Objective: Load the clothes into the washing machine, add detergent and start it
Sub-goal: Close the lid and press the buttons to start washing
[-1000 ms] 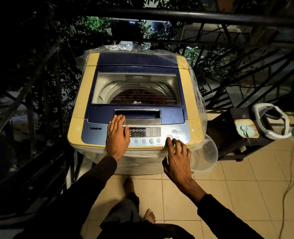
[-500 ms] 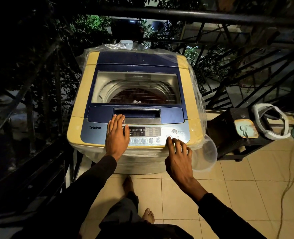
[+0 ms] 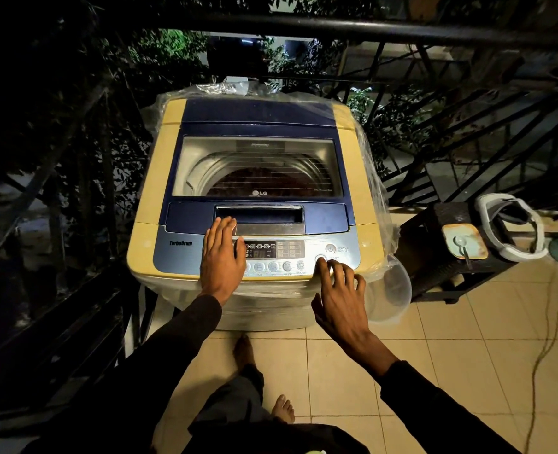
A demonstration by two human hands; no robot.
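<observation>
A yellow and blue top-load washing machine (image 3: 153, 191) stands on a tiled balcony with its lid (image 3: 258, 165) closed. Dark clothes (image 3: 264, 185) show through the lid's window inside the drum. My left hand (image 3: 221, 257) rests flat on the left part of the control panel (image 3: 280, 253), fingers straight. My right hand (image 3: 339, 299) reaches from the front, its index fingertip on a round button (image 3: 320, 259) at the panel's right end, the other fingers loosely bent. The small display on the panel looks dimly lit.
Clear plastic sheeting (image 3: 376, 204) hangs off the machine's right side and back. A dark stool (image 3: 435, 250) to the right carries a small tin (image 3: 464, 244) and a white ring-shaped object (image 3: 510, 227). Black railings (image 3: 336, 27) run behind and on the left. A cord (image 3: 546, 348) trails over the floor tiles.
My right index finger stays on the same button at the panel's right end, with only a slight shift of the hand. My left hand has not moved.
</observation>
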